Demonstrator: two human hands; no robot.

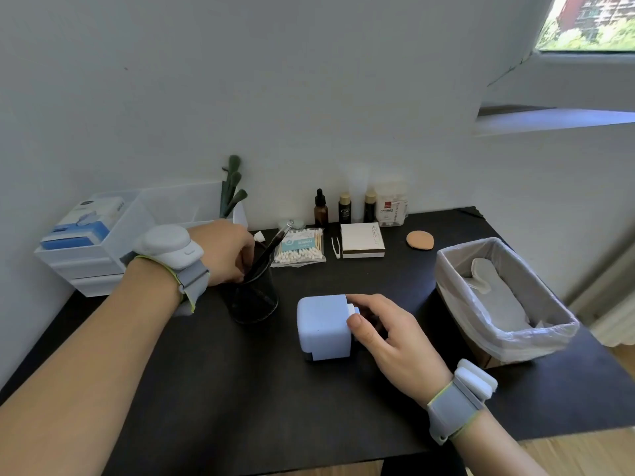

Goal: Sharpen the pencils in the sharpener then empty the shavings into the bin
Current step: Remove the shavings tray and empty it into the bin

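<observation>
On the black desk (240, 389), looking early in the task: no pencil in the sharpener (323, 328) yet, no shavings visible anywhere, emptying not started. Reaching into the dark pen cup (254, 300) with the left hand (223, 252), fingers curling at the rim around the dark pencils (266, 252) leaning out of it; probably pinching one, but contact hidden, so cannot tell for sure. Steadying the light blue sharpener at mid-desk with the right hand (385, 334), thumb and fingers curling round the white part on its right side. Sitting at the right desk edge, the bin (446, 269), lined with a clear plastic bag, holding pale flat scraps, no shavings discernible. Standing back left, a white drawer organizer (86, 269) holding boxes and green brushes. Lying further back: cotton swab pack (299, 247), small bottles (343, 207), not part of the job. Remaining by judgement: pulling pencil, sharpening, repeating, dumping shavings into the bin.
</observation>
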